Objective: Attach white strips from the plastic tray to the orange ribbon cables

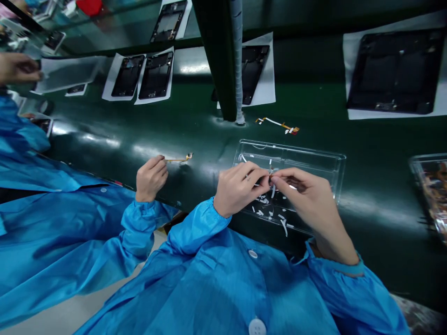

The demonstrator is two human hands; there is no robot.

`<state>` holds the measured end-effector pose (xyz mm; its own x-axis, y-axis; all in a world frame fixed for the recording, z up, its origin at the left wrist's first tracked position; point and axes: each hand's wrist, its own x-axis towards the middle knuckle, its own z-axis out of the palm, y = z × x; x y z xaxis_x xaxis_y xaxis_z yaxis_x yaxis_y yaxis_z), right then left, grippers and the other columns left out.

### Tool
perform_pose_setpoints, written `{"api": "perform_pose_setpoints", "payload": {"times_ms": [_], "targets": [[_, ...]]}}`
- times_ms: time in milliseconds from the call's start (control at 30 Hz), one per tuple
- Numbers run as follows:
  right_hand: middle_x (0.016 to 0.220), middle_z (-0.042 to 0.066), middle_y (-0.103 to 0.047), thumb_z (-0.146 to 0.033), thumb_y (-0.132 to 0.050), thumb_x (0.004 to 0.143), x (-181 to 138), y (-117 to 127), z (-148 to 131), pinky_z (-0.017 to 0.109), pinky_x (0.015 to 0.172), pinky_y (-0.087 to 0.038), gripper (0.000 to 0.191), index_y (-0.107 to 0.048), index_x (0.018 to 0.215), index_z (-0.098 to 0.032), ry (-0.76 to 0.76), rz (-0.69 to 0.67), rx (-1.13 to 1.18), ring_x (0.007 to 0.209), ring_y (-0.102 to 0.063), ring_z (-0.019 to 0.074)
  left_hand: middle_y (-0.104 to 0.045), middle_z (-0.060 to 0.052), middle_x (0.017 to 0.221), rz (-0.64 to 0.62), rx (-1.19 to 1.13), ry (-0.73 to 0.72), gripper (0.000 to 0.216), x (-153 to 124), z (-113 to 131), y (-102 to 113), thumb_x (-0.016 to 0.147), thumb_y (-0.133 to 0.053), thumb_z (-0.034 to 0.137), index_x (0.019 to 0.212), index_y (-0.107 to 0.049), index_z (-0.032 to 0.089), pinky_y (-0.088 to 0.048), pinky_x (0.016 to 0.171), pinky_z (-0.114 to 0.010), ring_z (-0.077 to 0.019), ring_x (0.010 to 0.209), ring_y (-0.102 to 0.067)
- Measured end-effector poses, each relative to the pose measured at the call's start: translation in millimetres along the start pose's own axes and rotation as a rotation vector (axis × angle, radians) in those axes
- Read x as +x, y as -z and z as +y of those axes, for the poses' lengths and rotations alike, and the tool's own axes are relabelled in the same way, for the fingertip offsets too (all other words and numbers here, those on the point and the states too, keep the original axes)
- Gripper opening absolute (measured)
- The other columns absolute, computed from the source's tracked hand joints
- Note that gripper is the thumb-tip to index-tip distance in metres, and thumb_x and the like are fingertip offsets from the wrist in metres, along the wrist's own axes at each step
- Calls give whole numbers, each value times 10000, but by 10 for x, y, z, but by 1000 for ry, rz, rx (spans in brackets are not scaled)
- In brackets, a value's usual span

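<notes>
My left hand (240, 187) and my right hand (308, 191) meet fingertip to fingertip over a clear plastic tray (314, 152). Both are closed in a pinch. A narrow white strip (273, 191) hangs down at my right fingertips. Whatever sits between the left thumb and finger is mostly hidden and too small to name. White scraps (262, 200) lie scattered in the tray, and one longer curled scrap (283, 225) hangs over its near edge. Beyond the tray, an orange flex cable (288, 128) with white pieces on it lies on the green table (206, 139).
On the left, a co-worker's hand (151, 177) holds another flex cable (179, 159). Black device frames (155, 74) lie on white sheets at the back; a larger one (394, 70) is at right. A dark post (218, 60) rises mid-table. A filled clear tray (435, 186) stands far right.
</notes>
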<state>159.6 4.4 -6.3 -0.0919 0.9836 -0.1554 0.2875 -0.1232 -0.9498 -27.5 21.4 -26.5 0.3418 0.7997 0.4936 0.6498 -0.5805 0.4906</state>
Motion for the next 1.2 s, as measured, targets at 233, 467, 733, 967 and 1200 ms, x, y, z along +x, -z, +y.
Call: {"api": "perform_pose_setpoints", "payload": {"times_ms": [233,467,733,967,1200], "targets": [[862,20,-733,-477,-700,902,-18,155,73,363,762,-541,217,-744,940,-267,-23,-22,-44,812,-682,207,-709,-51,949,-12,-558,427,205,59,-190,87,940,-580,213,1021,-769,209,-471,595,-224,-121,776,-648],[875,8,-743,-443,-716,900,-6,130,37,335,761,-539,177,-744,972,-284,-13,-69,16,821,-692,192,-748,-72,951,-224,-762,464,186,157,-109,83,941,-660,336,947,-779,194,-443,559,-213,-148,851,-664],[966,21,-765,-458,-748,870,-28,112,109,368,840,-536,213,-765,974,-273,12,-134,-24,912,-699,219,-720,-46,945,90,-712,537,195,183,-251,212,959,-651,353,920,-744,186,-521,628,-229,-98,718,-650],[1027,23,-761,-447,-713,904,-45,118,138,363,825,-524,198,-775,1002,-287,31,-110,-13,948,-682,221,-703,-46,1058,85,-370,352,199,112,25,192,928,-703,294,1101,-765,218,-493,589,-195,-78,755,-639],[1009,13,-736,-385,-671,946,-72,169,115,348,813,-504,136,-759,1011,-305,107,-130,-39,932,-665,201,-787,-39,967,-140,-557,362,133,31,157,99,922,-714,280,987,-801,204,-561,623,-209,-117,811,-709]]}}
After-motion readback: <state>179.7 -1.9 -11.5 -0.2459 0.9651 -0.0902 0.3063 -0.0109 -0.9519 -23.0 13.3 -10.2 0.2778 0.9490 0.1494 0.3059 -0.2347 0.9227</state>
